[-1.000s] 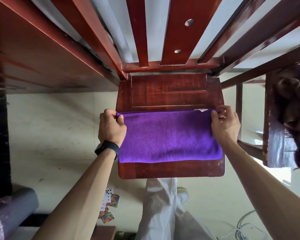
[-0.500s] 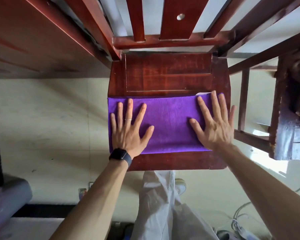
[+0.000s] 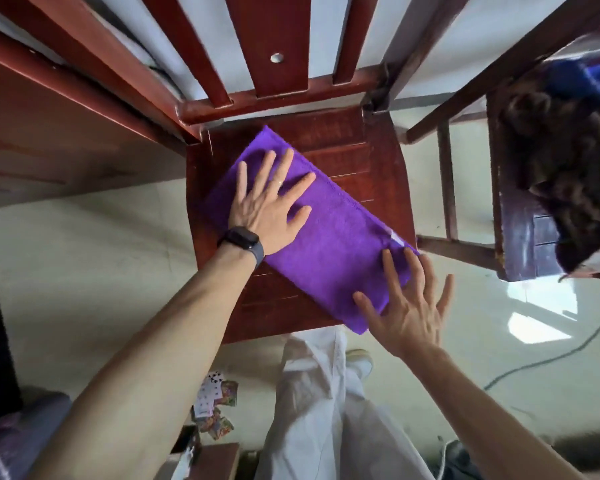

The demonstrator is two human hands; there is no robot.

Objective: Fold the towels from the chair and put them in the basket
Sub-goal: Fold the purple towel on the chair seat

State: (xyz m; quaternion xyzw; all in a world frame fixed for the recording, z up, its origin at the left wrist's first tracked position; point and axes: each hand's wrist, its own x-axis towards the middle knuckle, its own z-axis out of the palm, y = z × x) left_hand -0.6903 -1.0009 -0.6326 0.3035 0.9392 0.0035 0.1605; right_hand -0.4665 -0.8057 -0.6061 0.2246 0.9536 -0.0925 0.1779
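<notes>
Now the left hand (image 3: 267, 206) lies flat on the towel (image 3: 333, 244), its grip spread wide and the arm stretched forward. The right hand (image 3: 409, 313), grip also spread, has its fingers over the towel's near end. Under both grips the folded towel lies diagonally on the chair (image 3: 368, 147).

The purple towel (image 3: 329, 244), folded into a long strip, is lying flat diagonally across the red-brown chair (image 3: 361, 150) seat, its near corner seemingly overhanging the front edge.
</notes>
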